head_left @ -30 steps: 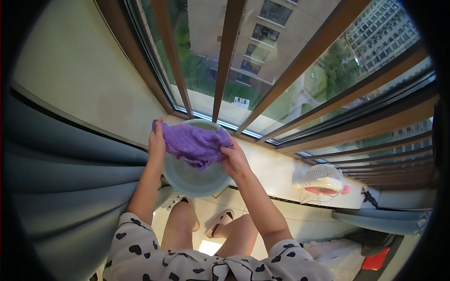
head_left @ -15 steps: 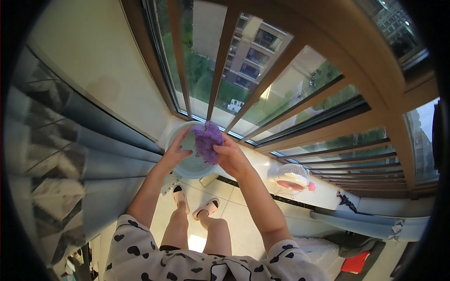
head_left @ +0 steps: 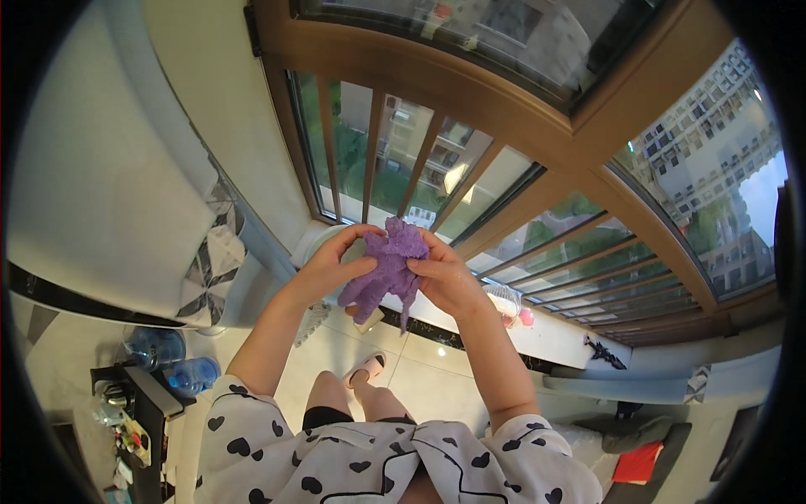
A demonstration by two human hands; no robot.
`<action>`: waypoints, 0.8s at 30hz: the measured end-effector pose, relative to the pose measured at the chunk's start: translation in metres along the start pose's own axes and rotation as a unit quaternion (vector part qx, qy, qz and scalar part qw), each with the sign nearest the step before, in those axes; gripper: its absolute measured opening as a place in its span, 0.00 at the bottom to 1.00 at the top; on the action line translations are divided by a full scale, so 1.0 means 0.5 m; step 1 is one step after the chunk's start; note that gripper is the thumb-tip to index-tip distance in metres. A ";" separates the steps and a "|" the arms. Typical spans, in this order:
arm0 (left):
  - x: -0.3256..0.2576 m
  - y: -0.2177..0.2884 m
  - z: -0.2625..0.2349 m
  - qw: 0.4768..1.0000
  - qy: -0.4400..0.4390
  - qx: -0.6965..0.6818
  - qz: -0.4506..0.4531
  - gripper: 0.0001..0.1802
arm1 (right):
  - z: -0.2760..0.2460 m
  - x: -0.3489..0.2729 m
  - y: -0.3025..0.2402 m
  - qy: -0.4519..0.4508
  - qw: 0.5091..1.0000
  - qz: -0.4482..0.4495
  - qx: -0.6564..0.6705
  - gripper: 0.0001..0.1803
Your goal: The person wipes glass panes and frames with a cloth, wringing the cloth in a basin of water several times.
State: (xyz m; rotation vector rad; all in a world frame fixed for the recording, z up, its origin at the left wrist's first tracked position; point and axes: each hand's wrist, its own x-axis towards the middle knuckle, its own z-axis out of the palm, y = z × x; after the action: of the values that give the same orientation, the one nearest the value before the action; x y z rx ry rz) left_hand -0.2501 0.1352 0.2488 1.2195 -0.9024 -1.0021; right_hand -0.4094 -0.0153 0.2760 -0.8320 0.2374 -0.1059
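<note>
Before the brown-barred window (head_left: 504,122), left hand (head_left: 325,270) and right hand (head_left: 450,284), fingers closed, pinch crumpled purple cloth (head_left: 389,270), long axis pointing away from the window.

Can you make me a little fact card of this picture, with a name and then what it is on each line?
Left hand: gripping the cloth's left side
Right hand: gripping its right side
Purple cloth: bunched up, ends hanging down
Pale basin: mostly hidden behind the left hand and cloth
Window: brown frame, with bars
White-and-pink fan: partly hidden behind the right arm
Big blue bottles: two, at the lower left
Pink slipper: on a foot, on the floor
</note>
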 end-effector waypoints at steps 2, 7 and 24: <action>-0.021 0.009 0.015 0.999 0.009 0.041 0.003 0.19 | 0.030 -0.034 0.001 0.005 1.000 -0.006 0.006 0.24; -0.093 0.033 0.046 0.999 0.043 0.011 -0.002 0.08 | 0.038 -0.116 0.025 0.121 0.954 -0.082 -0.261 0.14; -0.420 -0.150 0.221 0.986 0.094 -0.003 -0.140 0.23 | 0.254 -0.418 0.074 0.213 0.835 -0.220 -0.458 0.17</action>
State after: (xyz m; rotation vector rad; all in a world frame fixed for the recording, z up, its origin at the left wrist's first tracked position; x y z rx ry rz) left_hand -0.4292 0.2958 0.1848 1.4363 -0.5895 -1.0889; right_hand -0.5798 0.1396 0.3658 -1.8231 0.5328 -0.6564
